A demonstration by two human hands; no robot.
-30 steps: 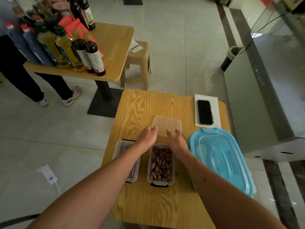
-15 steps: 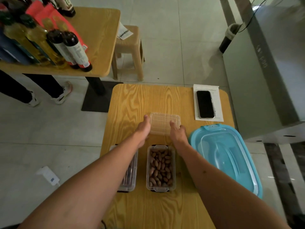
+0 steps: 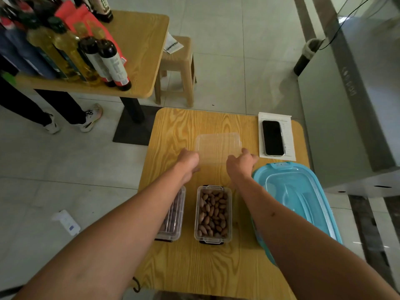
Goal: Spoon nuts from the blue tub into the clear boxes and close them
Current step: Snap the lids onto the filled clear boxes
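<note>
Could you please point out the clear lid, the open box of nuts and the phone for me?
clear lid (image 3: 218, 146), head view, middle of its flat panel.
open box of nuts (image 3: 213, 214), head view, nuts inside it.
phone (image 3: 272, 137), head view, middle of its dark screen.

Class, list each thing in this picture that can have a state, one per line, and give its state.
Blue tub: lid on.
Middle clear box: full of nuts, no lid.
Left clear box: holds nuts, lid on.
Clear lid: held at its near corners.
Left hand: holds the lid.
Right hand: holds the lid.
Phone: screen dark, lying on paper.
</note>
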